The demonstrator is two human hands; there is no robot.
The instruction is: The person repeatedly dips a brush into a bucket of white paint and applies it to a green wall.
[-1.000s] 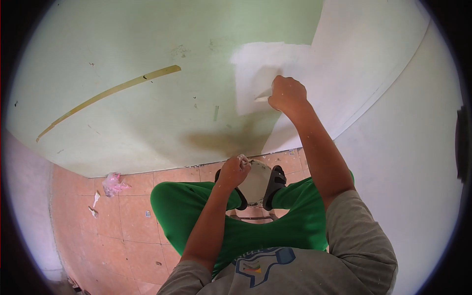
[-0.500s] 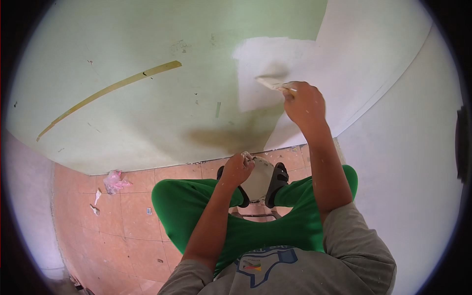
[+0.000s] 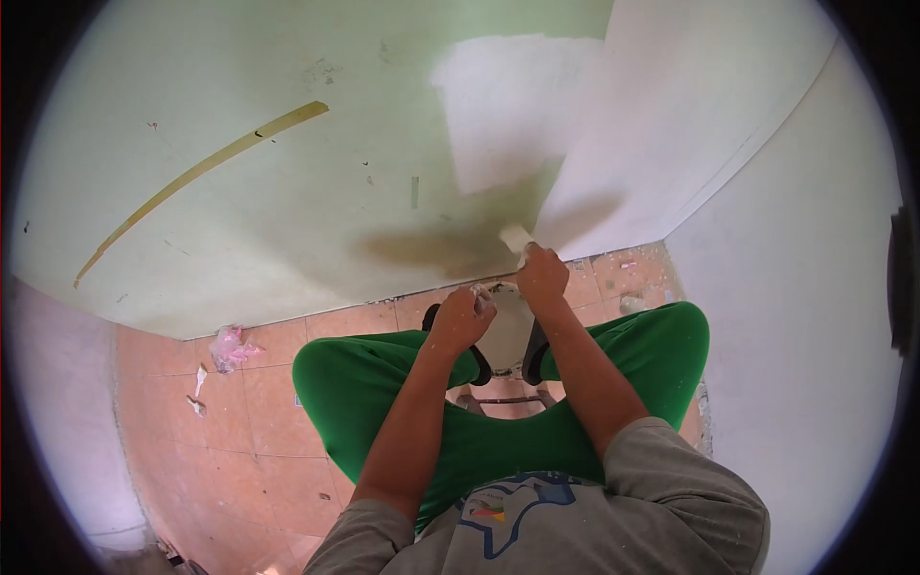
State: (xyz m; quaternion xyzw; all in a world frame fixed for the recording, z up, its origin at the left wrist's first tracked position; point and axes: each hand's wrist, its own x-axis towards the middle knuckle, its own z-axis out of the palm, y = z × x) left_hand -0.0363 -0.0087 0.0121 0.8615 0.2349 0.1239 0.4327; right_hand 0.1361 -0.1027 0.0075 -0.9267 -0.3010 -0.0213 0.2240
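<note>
While gripping 1 brush (image 3: 517,238) in right hand (image 3: 543,276), curls left hand (image 3: 462,318) at 1 bucket (image 3: 503,372) of pale paint (image 3: 503,333).

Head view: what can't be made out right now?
All in the head view:
- Pale flat brush: handle hidden by the right hand.
- Left hand: whether it grips anything; curled fingers hide it.
- Round pale container: side walls and depth hidden by the steep viewing angle.
- Blue-outlined print on the grey fabric shirt: lettering too small.
- Dark object: identity unclear, cut off by the right lens edge.
</note>
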